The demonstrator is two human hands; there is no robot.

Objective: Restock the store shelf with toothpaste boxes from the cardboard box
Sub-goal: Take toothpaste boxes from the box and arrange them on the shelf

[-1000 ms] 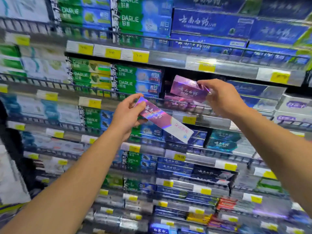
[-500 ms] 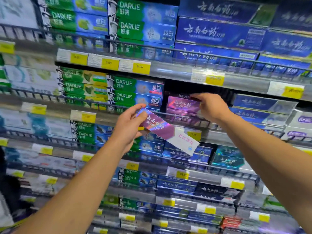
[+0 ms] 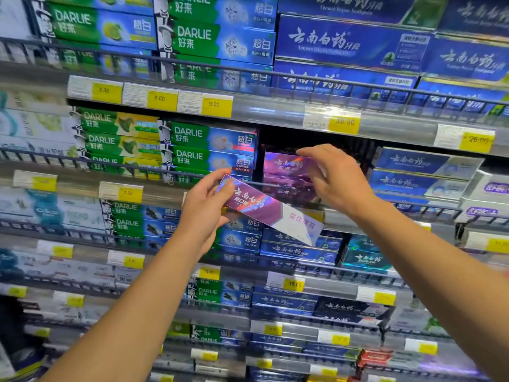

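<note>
- Since a second ago, right hand (image 3: 337, 180) has set its purple box (image 3: 289, 164) on the shelf stack (image 3: 286, 188), fingers loosely curled on its end.
- Left hand (image 3: 205, 209) grips a tilted box (image 3: 264, 209) before the shelf rail (image 3: 154, 168).

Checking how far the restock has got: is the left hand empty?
No, the left hand grips a purple toothpaste box, tilted, in front of the shelf.

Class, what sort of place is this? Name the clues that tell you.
Most likely a shop's toothpaste aisle: tiered shelves stacked with toothpaste boxes, yellow price tags on the shelf edges, and a wire shelf rail.
</note>
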